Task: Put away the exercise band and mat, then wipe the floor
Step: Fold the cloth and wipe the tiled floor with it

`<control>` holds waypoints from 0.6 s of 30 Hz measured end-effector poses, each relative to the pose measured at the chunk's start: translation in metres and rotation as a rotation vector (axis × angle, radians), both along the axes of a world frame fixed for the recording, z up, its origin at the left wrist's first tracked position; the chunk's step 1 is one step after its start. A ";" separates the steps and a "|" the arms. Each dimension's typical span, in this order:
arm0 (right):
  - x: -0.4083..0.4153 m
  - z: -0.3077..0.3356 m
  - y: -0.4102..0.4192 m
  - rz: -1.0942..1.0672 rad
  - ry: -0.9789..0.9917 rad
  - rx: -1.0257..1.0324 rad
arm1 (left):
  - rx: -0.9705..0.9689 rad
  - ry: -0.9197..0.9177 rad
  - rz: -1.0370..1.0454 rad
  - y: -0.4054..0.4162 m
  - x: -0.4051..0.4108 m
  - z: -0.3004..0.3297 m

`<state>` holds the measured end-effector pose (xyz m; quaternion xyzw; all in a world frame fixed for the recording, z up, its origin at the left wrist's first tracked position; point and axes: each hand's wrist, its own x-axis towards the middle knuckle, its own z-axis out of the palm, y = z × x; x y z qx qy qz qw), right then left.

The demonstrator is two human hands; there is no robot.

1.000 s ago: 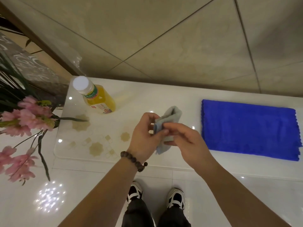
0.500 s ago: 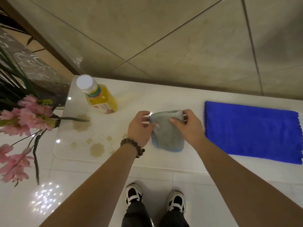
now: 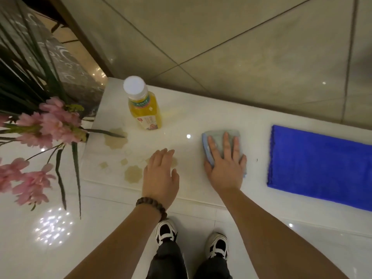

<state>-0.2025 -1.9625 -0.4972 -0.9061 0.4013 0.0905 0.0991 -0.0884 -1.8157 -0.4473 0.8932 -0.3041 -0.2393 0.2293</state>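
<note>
Wiping step in hand: right hand [image 3: 225,164] lay flat, fingers spread, pressing the folded grey cloth [image 3: 222,147] onto the white surface [image 3: 181,121], just left of the blue towel [image 3: 320,168]. Left hand [image 3: 161,174] rested flat, fingers together, holding nothing. Next move likely calls for sweeping the cloth left toward the yellowish spill patches [image 3: 116,138] near the juice bottle [image 3: 144,109].

White tabletop [image 3: 201,117]: glossy, smooth, stone-like, shows light glints; pale tan flower-shape marks under surface, left part.
Grey cloth [image 3: 221,135] on tabletop: soft, matt, short nap, light blue edge; right hand [image 3: 225,168] presses flat on it.
Blue towel [image 3: 320,168], right of grey cloth: fluffy microfibre look, matt, scalloped edge.
Juice bottle [image 3: 144,109], left of grey cloth: clear glossy plastic, white smooth cap, paper-like label.
Bead bracelet [image 3: 151,204]: dark, wood-like, dull.
Wall tiles [image 3: 221,47] behind tabletop: beige, polished.
Floor [image 3: 50,228]: white, very glossy.
</note>
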 end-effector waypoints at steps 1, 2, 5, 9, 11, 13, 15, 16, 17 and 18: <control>-0.001 0.000 0.001 0.002 -0.005 -0.009 | 0.033 -0.005 0.015 0.005 -0.001 0.000; -0.003 0.000 0.002 0.007 -0.007 -0.012 | 0.061 -0.005 0.034 0.011 -0.002 0.000; -0.010 0.001 0.005 0.023 -0.003 -0.013 | 0.129 -0.015 0.076 0.026 -0.006 0.002; -0.014 0.018 -0.003 0.103 0.082 0.041 | 0.182 -0.029 0.122 0.043 -0.019 0.014; -0.015 0.033 -0.011 0.141 0.111 0.080 | 0.208 -0.042 0.147 0.051 -0.029 0.025; -0.017 0.056 -0.013 0.148 0.072 0.117 | 0.225 -0.054 0.193 0.059 -0.041 0.043; -0.025 0.083 -0.006 0.169 0.026 0.151 | 0.219 -0.068 0.252 0.072 -0.055 0.068; -0.032 0.098 0.001 0.194 -0.004 0.161 | 0.211 -0.078 0.285 0.080 -0.063 0.083; -0.039 0.114 0.010 0.227 -0.048 0.170 | 0.201 -0.092 0.322 0.089 -0.073 0.099; -0.046 0.131 0.020 0.266 -0.101 0.190 | 0.196 -0.107 0.365 0.100 -0.084 0.116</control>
